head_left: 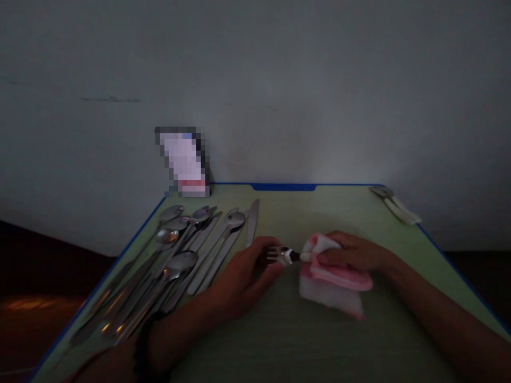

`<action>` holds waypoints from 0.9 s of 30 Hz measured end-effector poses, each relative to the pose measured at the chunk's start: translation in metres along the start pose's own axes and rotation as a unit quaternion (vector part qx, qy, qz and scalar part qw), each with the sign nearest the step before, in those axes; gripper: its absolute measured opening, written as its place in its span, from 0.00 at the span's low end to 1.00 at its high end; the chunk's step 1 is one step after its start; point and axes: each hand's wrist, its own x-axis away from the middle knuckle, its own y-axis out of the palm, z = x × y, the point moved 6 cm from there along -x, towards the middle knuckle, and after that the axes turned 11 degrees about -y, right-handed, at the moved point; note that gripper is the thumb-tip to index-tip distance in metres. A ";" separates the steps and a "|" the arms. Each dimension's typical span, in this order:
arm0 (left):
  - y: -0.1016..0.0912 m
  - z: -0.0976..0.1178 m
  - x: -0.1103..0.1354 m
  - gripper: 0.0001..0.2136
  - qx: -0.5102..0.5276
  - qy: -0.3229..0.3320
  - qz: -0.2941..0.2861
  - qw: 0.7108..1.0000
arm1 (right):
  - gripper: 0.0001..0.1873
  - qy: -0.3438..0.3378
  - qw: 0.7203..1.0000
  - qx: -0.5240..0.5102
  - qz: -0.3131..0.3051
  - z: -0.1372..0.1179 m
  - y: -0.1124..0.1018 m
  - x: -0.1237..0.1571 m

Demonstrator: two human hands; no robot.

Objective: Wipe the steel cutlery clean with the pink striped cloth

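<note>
My left hand point(243, 274) pinches the tine end of a small metal fork point(281, 256) near the middle of the green table point(287, 330). My right hand point(353, 251) is closed around a pink and white cloth point(333, 282), which wraps the fork's handle. Both hands rest low on the tabletop, close together. The fork's handle is hidden inside the cloth.
Several long spoons and knives point(179, 260) lie side by side on the table's left part. Two or three pieces of cutlery point(395, 205) lie at the far right corner. A blurred card point(186, 162) stands at the back edge against the grey wall. The scene is dim.
</note>
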 end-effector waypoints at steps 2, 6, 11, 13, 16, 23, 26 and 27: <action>0.001 -0.002 0.000 0.17 0.031 0.014 0.003 0.999 | 0.21 0.004 1.000 -0.005 0.005 0.001 0.000 0.000; 0.006 -0.014 -0.001 0.17 0.028 0.005 0.030 0.999 | 0.21 0.010 1.000 0.007 0.006 0.000 0.000 0.000; 0.007 -0.023 -0.003 0.18 0.005 -0.026 0.057 0.998 | 0.20 0.008 1.000 0.026 0.014 0.001 -0.002 0.001; 0.007 -0.023 -0.004 0.18 0.004 -0.028 0.049 0.998 | 0.19 0.008 1.000 0.023 0.014 0.001 -0.001 0.000; 0.008 -0.021 -0.004 0.17 0.018 -0.029 0.046 0.998 | 0.19 0.011 1.000 0.020 0.014 0.000 -0.001 0.000; 0.009 -0.023 -0.005 0.16 0.034 -0.037 0.048 0.998 | 0.19 -0.012 1.000 0.025 0.008 0.002 -0.002 -0.001; 0.008 -0.023 -0.005 0.16 0.032 -0.041 0.047 0.998 | 0.19 -0.016 1.000 0.026 0.007 0.002 -0.002 -0.001; 0.008 -0.022 -0.005 0.15 0.031 -0.042 0.049 0.997 | 0.20 -0.016 1.000 0.026 0.007 0.001 -0.002 -0.001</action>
